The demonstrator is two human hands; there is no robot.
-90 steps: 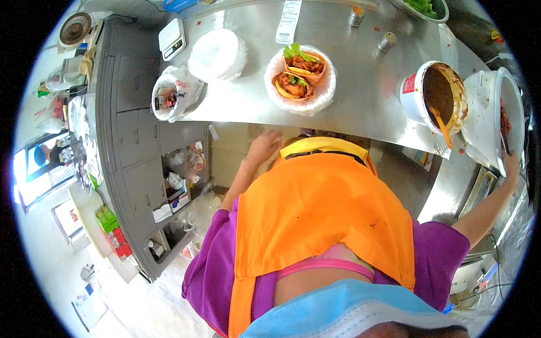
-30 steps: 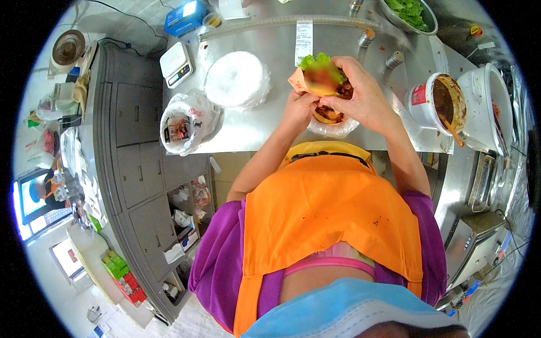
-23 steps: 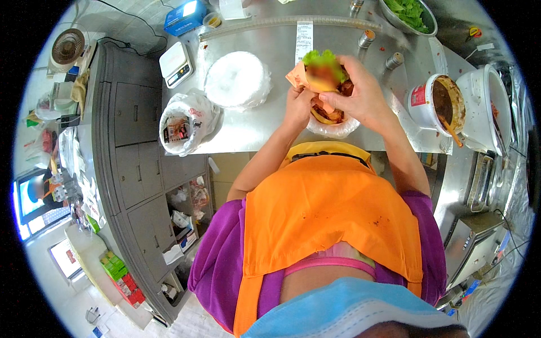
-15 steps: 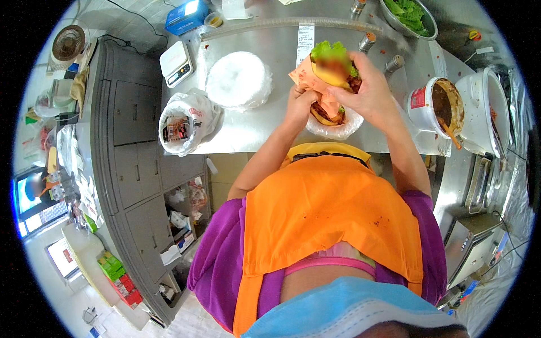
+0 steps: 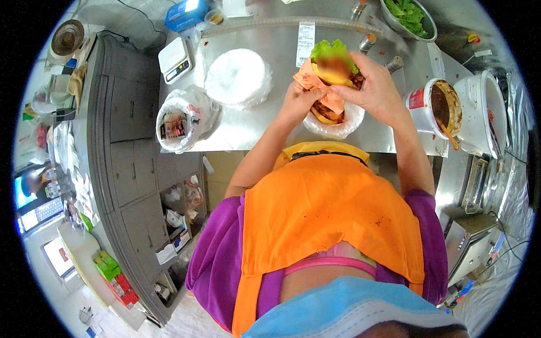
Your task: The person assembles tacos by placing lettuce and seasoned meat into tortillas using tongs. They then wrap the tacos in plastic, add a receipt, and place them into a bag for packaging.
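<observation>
Over the near edge of the steel table, both hands hold a filled bun sandwich (image 5: 315, 76) with green lettuce sticking out and dark filling, part of it blurred. Pinkish-orange wrapping paper (image 5: 307, 82) covers its left and lower side. My left hand (image 5: 298, 103) is closed on the paper at the lower left. My right hand (image 5: 376, 89) grips the sandwich from the right, its thumb across the front. Right below, a second filled bun (image 5: 326, 116) sits in a plastic-covered white bowl (image 5: 338, 132); paper hides part of it.
Left of my hands are a plastic-wrapped round stack (image 5: 238, 79), a bag-lined container (image 5: 189, 115) and a white scale (image 5: 175, 59). At right stand a sauce bucket (image 5: 422, 104) and a white tub (image 5: 476, 115). Beyond are a receipt (image 5: 305, 44), metal shakers (image 5: 367, 42) and a lettuce bowl (image 5: 431, 34).
The paper's left edge has shifted and folded around the sandwich. My right hand has moved slightly right and down; both hands keep their hold.
</observation>
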